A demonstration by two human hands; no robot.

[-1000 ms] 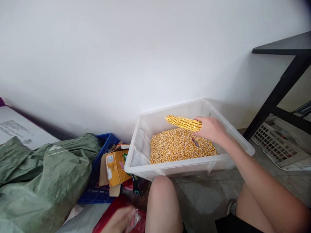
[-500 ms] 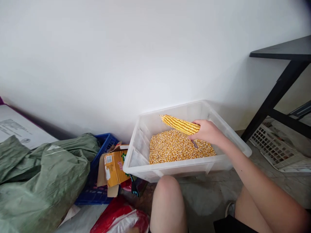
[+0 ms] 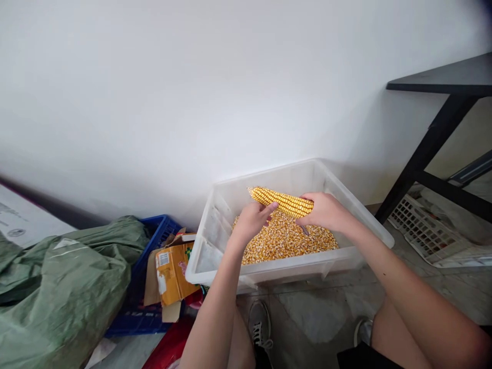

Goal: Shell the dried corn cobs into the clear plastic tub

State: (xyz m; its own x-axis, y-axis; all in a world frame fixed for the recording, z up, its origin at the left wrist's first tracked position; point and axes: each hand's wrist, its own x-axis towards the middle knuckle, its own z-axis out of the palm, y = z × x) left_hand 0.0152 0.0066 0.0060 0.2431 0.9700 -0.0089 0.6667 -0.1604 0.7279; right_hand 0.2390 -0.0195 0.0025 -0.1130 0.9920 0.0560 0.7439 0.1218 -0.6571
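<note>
A dried yellow corn cob lies level above a clear plastic bin filled with loose corn kernels. My right hand grips the cob's right end, with a thin dark tool showing just below the fingers. My left hand reaches in from the left, fingers curled, its fingertips touching the cob's left half from underneath. Both hands hover over the kernels inside the bin.
A green sack lies at left, beside a blue crate and a torn yellow carton. A red bag sits by my knee. A black table and a white lattice basket stand at right.
My left hand has risen from near the red bag at the bottom and reached the cob. The cob and my right hand have shifted slightly left.
</note>
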